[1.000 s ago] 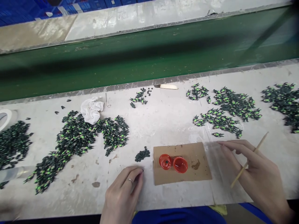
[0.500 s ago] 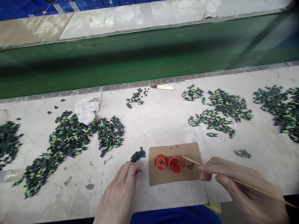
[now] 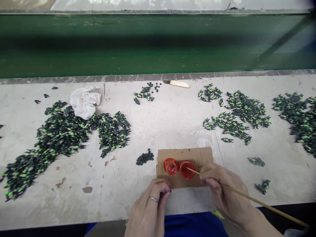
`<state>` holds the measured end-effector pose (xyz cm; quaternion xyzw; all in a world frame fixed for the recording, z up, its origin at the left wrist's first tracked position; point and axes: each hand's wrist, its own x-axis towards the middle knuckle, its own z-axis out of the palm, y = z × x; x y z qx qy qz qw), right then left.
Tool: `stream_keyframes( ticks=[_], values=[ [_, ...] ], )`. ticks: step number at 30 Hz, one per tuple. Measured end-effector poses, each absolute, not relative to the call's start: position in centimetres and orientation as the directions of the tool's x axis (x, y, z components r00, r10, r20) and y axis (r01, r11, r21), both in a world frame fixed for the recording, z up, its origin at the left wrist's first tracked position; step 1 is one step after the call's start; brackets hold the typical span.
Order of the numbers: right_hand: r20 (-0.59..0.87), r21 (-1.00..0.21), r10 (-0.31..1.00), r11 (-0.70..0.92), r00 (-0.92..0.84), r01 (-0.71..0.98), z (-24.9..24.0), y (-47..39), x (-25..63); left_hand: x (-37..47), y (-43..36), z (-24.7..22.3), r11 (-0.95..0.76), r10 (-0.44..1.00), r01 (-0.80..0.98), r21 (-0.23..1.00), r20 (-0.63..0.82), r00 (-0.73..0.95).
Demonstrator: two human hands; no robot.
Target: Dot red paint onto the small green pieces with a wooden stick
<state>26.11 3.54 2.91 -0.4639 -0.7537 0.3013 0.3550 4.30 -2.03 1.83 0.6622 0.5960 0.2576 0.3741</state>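
Two red paint caps sit side by side on a brown cardboard square (image 3: 197, 154) at the near edge of the white workbench (image 3: 172, 125): left cap (image 3: 170, 166), right cap (image 3: 187, 169). Right hand (image 3: 227, 194) pinches a thin wooden stick (image 3: 249, 197), fingers closed around it; stick tip rests in the right cap. Left hand (image 3: 150, 210) curled, ring on one finger, fingertips pinched together just below the cardboard's near edge; whether they hold anything, cannot tell. Small cluster of dark beads (image 3: 144, 158) just left of the cardboard. Large heaps of green-and-black insect figures lie to the left (image 3: 61, 131) and right (image 3: 242, 115). White rag (image 3: 84, 102) far left; knife (image 3: 176, 83) by the green conveyor belt (image 3: 148, 46).
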Motion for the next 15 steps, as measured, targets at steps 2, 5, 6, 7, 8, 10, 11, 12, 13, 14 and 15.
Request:
stream_keyframes(
  ticks=[2,5,6,7,8,10,11,12,13,14,15],
  values=[
    [0.253,-0.775,0.912,0.391,-0.323,0.497,2.88,3.58,26.03,4.19,-1.93,1.65,-0.030,0.981,0.623,0.782,-0.095,0.167],
    [0.247,-0.764,0.913,0.390,-0.325,0.514,2.85,3.64,25.89,3.94,-1.78,1.44,-0.057,0.980,0.639,0.767,-0.078,0.181],
    [0.249,-0.762,0.913,0.390,-0.323,0.516,2.86,3.65,25.86,3.87,-1.77,1.38,-0.061,0.979,0.640,0.766,-0.077,0.186],
    [0.252,-0.761,0.912,0.393,-0.323,0.516,2.89,3.65,25.83,3.81,-1.78,1.32,-0.062,0.978,0.639,0.766,-0.079,0.191],
    [0.254,-0.761,0.912,0.394,-0.323,0.515,2.92,3.65,25.82,3.77,-1.79,1.27,-0.062,0.978,0.638,0.767,-0.082,0.193],
    [0.254,-0.759,0.910,0.397,-0.327,0.516,3.00,3.61,25.83,3.71,-1.83,1.20,-0.053,0.977,0.639,0.768,-0.091,0.190],
    [0.253,-0.757,0.910,0.398,-0.330,0.518,3.01,3.58,25.84,3.69,-1.84,1.20,-0.049,0.977,0.639,0.768,-0.095,0.189],
    [0.251,-0.755,0.909,0.399,-0.333,0.521,3.01,3.55,25.87,3.69,-1.83,1.20,-0.047,0.977,0.641,0.766,-0.097,0.188],
    [0.251,-0.752,0.908,0.401,-0.335,0.523,2.99,3.51,25.89,3.69,-1.81,1.23,-0.048,0.977,0.642,0.765,-0.098,0.190],
    [0.251,-0.750,0.907,0.403,-0.338,0.525,2.94,3.49,25.90,3.69,-1.78,1.26,-0.050,0.976,0.642,0.765,-0.098,0.193],
    [0.252,-0.747,0.905,0.406,-0.341,0.526,2.88,3.49,25.92,3.70,-1.75,1.30,-0.052,0.976,0.639,0.767,-0.097,0.195]
  ],
)
